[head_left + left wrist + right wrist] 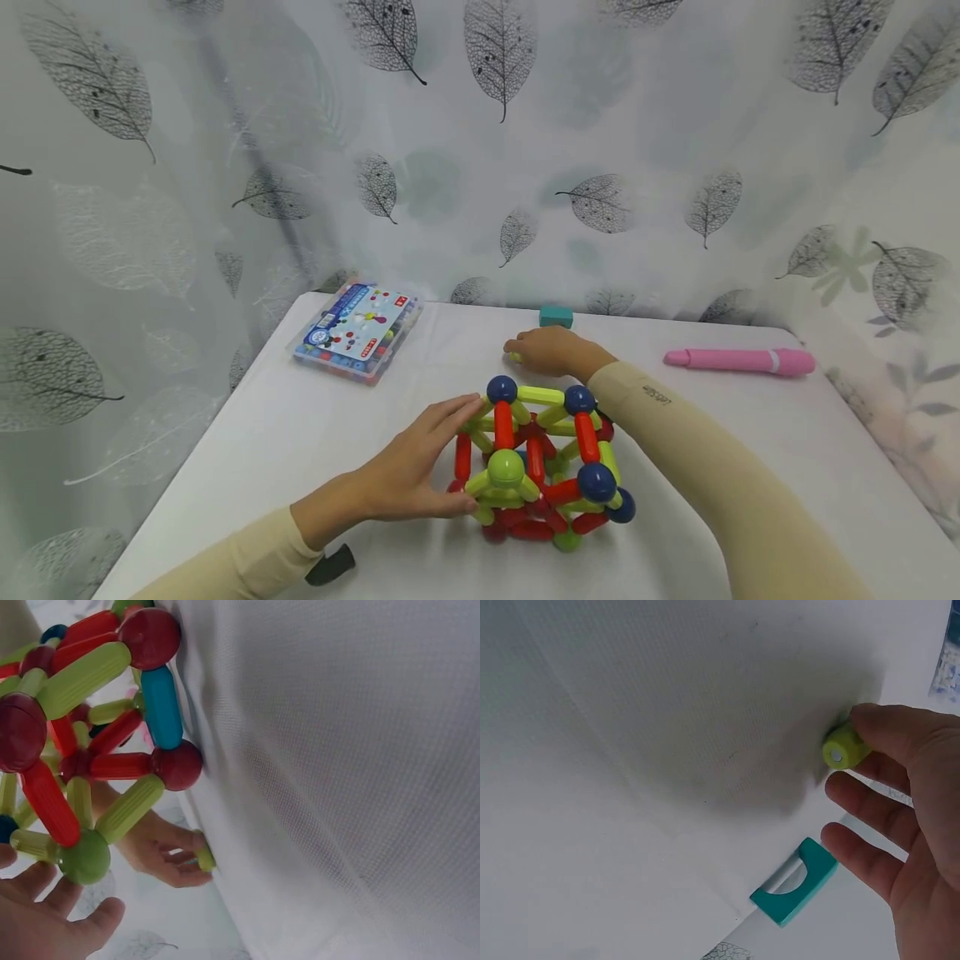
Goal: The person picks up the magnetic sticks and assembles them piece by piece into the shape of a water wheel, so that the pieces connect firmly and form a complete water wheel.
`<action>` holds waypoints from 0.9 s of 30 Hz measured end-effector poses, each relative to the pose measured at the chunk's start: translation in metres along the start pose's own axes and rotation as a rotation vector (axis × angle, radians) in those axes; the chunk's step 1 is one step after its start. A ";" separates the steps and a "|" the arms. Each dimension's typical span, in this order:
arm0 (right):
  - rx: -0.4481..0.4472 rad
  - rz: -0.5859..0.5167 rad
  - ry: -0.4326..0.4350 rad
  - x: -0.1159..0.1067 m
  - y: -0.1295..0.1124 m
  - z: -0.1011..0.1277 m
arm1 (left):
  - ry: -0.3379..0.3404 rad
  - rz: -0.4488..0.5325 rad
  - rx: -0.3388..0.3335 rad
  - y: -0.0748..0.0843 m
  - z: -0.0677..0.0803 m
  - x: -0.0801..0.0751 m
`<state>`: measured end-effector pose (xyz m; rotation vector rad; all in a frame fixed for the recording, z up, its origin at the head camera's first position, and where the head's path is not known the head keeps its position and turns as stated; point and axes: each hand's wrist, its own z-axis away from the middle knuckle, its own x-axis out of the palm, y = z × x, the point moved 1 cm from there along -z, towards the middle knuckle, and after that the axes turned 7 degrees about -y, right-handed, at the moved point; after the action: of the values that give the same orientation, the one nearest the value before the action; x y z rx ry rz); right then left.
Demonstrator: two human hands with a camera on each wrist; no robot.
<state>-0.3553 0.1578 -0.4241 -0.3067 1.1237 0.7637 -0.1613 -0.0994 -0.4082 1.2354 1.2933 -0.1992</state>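
Note:
A framework of magnetic rods and balls (535, 450) in red, yellow-green and dark blue stands on the table. My left hand (412, 467) lies along its left side, fingers extended at the upper edge and thumb low near a green ball. In the left wrist view the left fingertips (64, 896) are right at a green ball (84, 856). Beyond the framework, my right hand (551, 350) reaches to the back of the table. Its thumb and index finger pinch a yellow-green magnetic rod (844, 748), whose metal end shows, close over the white cloth.
A clear box of magnetic pieces (356, 329) lies at the back left. The teal arch block (556, 317) sits at the back edge, behind the right hand. To the right lies a pink marker (738, 361). A black piece (331, 566) is beside the left forearm.

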 end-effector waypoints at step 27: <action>-0.331 -0.580 0.594 -0.080 -0.067 0.207 | 0.012 -0.033 -0.017 0.000 0.002 0.003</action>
<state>-0.1827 0.1986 -0.2745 -1.1417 1.3602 0.3322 -0.1593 -0.0995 -0.4114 1.2032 1.3240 -0.2038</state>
